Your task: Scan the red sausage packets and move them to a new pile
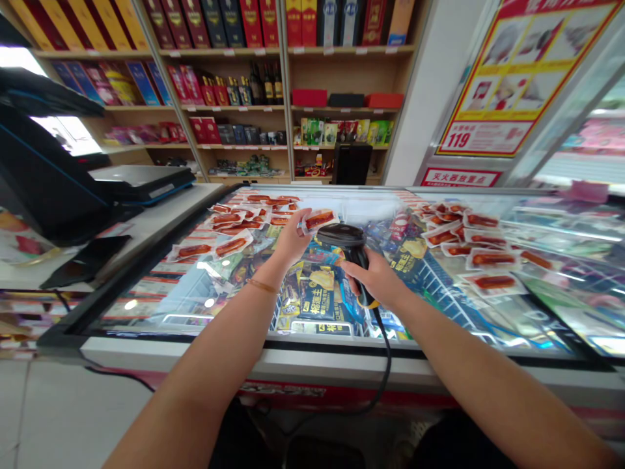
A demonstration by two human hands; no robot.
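My left hand [293, 236] grips a packaged sausage [319, 220], a reddish stick in clear plastic, raised above the glass top of a chest freezer [161, 352]. Close by on its right, my right hand [375, 277] is wrapped round the handle of a black barcode scanner [342, 234]. The scanner's head sits just beside the held pack; whether they touch I cannot tell. More packaged sausages lie on the glass in two groups, a left pile [239, 218] and a right pile [469, 238].
The scanner's black cable [385, 365] hangs over the freezer's front edge. Frozen goods in baskets [317, 296] show through the glass. On the left, a counter [195, 195] carries a scale [141, 179] and a dark screen [39, 156]. Stocked shelves [219, 52] stand behind.
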